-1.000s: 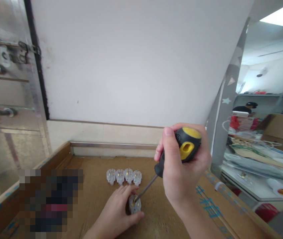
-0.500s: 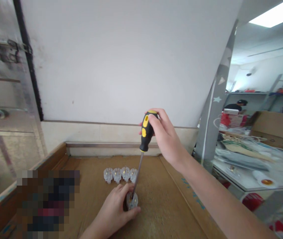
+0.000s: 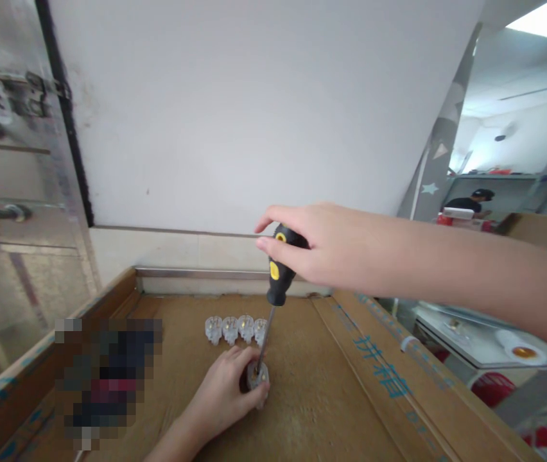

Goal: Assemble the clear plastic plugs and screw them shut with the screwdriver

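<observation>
On the cardboard, my left hand (image 3: 225, 391) pinches a small clear plastic fitting (image 3: 259, 377) with brass-coloured parts between thumb and fingers. My right hand (image 3: 297, 240) is wrapped round the black and yellow handle of a screwdriver (image 3: 277, 282), with the index finger and thumb pointing left. The shaft slants down to the left, and its tip is inside the held fitting. Just beyond my left hand, several similar clear fittings (image 3: 230, 330) stand side by side in a row. The screwdriver shaft crosses in front of the rightmost one.
A cardboard tray (image 3: 312, 385) with raised sides forms the work surface. A blurred-out dark patch (image 3: 114, 372) covers its left part. Behind it rises a white wall (image 3: 235, 115). To the right are a cluttered table (image 3: 476, 333) and, farther back, a person (image 3: 470, 202).
My right wrist has turned: the forearm now comes in nearly level from the right, and the hand lies over the handle's top. The view has shifted slightly. My left hand keeps its hold.
</observation>
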`<state>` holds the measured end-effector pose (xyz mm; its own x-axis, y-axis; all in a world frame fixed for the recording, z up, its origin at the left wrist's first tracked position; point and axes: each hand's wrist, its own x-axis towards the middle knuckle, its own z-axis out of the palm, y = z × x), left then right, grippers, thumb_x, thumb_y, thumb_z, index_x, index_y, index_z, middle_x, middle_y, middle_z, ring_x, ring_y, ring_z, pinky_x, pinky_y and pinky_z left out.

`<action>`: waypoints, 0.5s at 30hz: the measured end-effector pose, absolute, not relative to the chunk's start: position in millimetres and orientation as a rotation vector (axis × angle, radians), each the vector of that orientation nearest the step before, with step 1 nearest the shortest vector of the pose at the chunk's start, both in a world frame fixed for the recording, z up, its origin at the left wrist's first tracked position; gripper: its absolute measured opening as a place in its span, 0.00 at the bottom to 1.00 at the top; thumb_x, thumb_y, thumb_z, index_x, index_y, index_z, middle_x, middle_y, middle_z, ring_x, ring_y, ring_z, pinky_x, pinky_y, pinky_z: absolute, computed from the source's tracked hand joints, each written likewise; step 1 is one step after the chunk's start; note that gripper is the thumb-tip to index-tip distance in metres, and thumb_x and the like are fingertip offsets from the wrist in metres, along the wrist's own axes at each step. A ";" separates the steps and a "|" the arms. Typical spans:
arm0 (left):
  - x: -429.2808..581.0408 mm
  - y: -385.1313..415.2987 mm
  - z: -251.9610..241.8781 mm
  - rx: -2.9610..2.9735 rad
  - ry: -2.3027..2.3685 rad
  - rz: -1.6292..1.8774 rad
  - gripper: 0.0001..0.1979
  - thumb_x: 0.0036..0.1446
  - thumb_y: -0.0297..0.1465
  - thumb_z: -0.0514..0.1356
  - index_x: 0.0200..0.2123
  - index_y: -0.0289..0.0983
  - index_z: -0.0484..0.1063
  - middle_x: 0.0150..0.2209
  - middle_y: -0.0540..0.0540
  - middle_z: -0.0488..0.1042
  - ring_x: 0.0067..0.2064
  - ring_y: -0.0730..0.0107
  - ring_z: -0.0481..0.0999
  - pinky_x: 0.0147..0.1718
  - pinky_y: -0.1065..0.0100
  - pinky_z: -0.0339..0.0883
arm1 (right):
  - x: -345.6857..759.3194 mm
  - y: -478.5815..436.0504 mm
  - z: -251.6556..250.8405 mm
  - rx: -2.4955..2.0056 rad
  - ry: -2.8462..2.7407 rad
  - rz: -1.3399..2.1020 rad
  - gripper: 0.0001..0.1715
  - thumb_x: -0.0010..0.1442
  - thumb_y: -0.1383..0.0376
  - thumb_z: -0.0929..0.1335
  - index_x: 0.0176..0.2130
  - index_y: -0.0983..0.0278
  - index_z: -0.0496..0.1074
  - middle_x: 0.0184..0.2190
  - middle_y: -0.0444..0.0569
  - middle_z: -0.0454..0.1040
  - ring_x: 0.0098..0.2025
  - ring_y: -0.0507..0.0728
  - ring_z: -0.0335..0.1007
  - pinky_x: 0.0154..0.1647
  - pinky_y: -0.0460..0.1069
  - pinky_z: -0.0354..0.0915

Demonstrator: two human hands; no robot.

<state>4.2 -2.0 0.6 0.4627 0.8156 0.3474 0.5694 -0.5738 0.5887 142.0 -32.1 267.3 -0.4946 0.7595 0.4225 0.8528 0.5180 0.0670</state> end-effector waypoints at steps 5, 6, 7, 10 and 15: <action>4.3 -3.3 5.8 2.377 1.146 0.875 0.09 0.55 0.29 0.56 0.40 0.40 0.72 0.34 0.47 0.74 0.37 0.64 0.72 0.38 0.66 0.66 | 136.7 -39.8 261.7 -1.280 -2.393 -0.483 0.15 0.56 0.52 0.63 0.35 0.60 0.70 0.14 0.41 0.61 0.15 0.51 0.52 0.19 0.48 0.46; 4.3 -3.0 6.0 2.393 1.126 0.897 0.09 0.55 0.29 0.56 0.40 0.41 0.72 0.35 0.47 0.74 0.39 0.64 0.72 0.39 0.66 0.66 | 137.0 -39.4 261.1 -1.257 -2.431 -0.346 0.14 0.56 0.55 0.63 0.39 0.60 0.69 0.15 0.40 0.62 0.15 0.51 0.52 0.19 0.47 0.46; 4.3 -2.5 5.9 2.409 1.103 0.930 0.09 0.56 0.29 0.56 0.40 0.41 0.72 0.37 0.47 0.75 0.41 0.63 0.72 0.41 0.65 0.65 | 137.4 -38.5 260.8 -1.242 -2.449 -0.255 0.14 0.56 0.58 0.63 0.42 0.60 0.68 0.15 0.39 0.63 0.14 0.50 0.53 0.19 0.47 0.47; 4.4 -0.9 4.8 2.437 1.064 1.007 0.08 0.58 0.29 0.55 0.39 0.40 0.72 0.40 0.46 0.75 0.44 0.63 0.72 0.44 0.65 0.64 | 137.9 -35.4 262.0 -1.307 -2.381 -0.467 0.15 0.58 0.54 0.62 0.37 0.61 0.69 0.15 0.41 0.63 0.16 0.51 0.55 0.20 0.47 0.47; 4.4 0.8 2.4 2.432 1.114 0.949 0.06 0.57 0.29 0.56 0.37 0.40 0.72 0.35 0.47 0.75 0.39 0.63 0.73 0.39 0.65 0.66 | 138.8 -38.2 268.9 -1.380 -2.488 -0.401 0.18 0.60 0.54 0.59 0.42 0.62 0.67 0.28 0.47 0.71 0.22 0.52 0.62 0.22 0.47 0.51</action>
<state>4.4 0.8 2.4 0.4805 0.7572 0.4426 0.5578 -0.6532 0.5120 138.8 -38.2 268.9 -0.5108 0.7800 0.3615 0.8541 0.5083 0.1101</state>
